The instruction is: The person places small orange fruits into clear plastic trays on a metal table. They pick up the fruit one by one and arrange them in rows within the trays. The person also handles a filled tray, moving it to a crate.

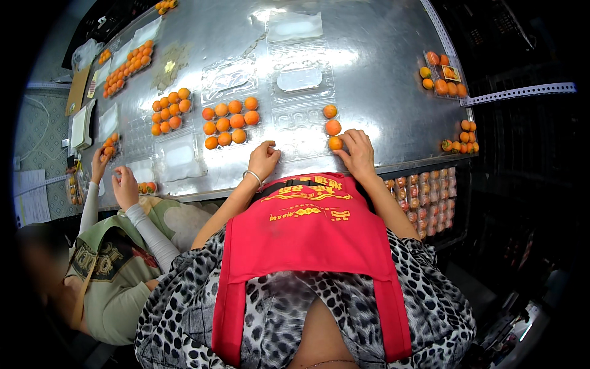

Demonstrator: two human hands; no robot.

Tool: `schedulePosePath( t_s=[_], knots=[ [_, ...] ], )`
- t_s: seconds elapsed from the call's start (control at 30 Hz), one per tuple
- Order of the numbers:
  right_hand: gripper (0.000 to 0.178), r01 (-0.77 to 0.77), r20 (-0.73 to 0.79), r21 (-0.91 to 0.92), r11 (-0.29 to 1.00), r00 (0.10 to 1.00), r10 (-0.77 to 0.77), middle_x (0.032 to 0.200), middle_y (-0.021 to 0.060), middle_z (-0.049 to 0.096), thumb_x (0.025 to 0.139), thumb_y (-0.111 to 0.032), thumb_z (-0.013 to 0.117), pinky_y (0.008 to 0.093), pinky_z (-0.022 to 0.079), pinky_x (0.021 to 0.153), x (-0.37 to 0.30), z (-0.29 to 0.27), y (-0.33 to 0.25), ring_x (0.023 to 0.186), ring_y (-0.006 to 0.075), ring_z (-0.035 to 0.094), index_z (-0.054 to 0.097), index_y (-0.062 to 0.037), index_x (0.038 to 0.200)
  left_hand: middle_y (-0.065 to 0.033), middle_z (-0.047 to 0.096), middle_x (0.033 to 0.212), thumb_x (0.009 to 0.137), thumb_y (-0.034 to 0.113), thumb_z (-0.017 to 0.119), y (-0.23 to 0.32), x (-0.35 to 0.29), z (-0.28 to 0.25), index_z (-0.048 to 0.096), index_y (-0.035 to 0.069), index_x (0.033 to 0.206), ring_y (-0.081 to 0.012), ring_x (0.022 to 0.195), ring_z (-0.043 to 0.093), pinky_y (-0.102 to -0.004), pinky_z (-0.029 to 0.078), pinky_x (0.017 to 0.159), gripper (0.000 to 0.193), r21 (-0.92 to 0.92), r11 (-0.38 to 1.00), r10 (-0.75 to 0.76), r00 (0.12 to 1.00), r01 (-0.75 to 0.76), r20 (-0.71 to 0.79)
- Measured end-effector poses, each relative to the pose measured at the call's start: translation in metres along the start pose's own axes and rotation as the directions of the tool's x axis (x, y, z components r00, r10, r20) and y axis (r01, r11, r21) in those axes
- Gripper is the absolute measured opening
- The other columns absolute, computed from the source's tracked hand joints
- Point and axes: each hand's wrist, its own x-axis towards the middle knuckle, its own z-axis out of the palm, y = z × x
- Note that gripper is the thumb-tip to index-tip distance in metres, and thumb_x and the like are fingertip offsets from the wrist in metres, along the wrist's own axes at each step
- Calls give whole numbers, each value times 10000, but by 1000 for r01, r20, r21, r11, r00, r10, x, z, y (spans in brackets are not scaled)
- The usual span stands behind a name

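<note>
My right hand [357, 150] is at the table's near edge, thumb and fingers closed around a round orange fruit [335, 142]. Two more orange fruits [332, 127] lie beyond it, forming a column along the right side of a clear plastic tray [294, 119]. The tray's other hollows show no fruit. My left hand [264, 161], a bracelet at its wrist, rests near the tray's front left with its fingers curled in and nothing visible in them. Left of it, another clear tray holds several orange fruits [236, 121] in rows.
Open clear containers [298, 79] lie farther back on the metal table [381, 74]. Filled packs [444, 74] stand at the right edge. Below that edge is a crate of packed fruit [424, 197]. A co-worker's hands [126, 187] handle fruit at the left, near another filled tray [171, 111].
</note>
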Motion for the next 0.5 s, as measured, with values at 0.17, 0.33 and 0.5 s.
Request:
schedulePosePath(
  t_s=[0.17, 0.33, 0.5],
  knots=[
    [417, 42, -26, -12, 999, 999, -42, 1150, 92, 663, 771, -135, 846, 424, 460, 937, -1, 3, 4, 1079, 297, 606, 671, -57, 1141, -87, 745, 946, 959, 134, 712, 35, -14, -5, 634, -9, 1311, -144, 796, 707, -289, 573, 684, 387, 216, 972, 124, 987, -98, -107],
    [411, 10, -54, -10, 1000, 999, -10, 1132, 97, 672, 781, -136, 844, 426, 454, 935, -2, -5, -6, 1068, 300, 613, 664, -59, 1142, -81, 746, 1059, 991, 146, 676, 77, -23, -20, 642, 24, 1318, -152, 919, 711, -333, 585, 739, 351, 52, 973, 229, 961, -223, -157],
    [395, -6, -140, 250, 968, 989, 42, 1116, 108, 677, 787, -107, 847, 434, 481, 915, 15, -30, -56, 1050, 321, 618, 673, -48, 1137, -122, 679, 1323, 1049, 167, 607, 130, -39, -24, 528, 53, 1500, -202, 1165, 674, -341, 555, 975, 472, -470, 863, 324, 916, -184, 237]
  ],
)
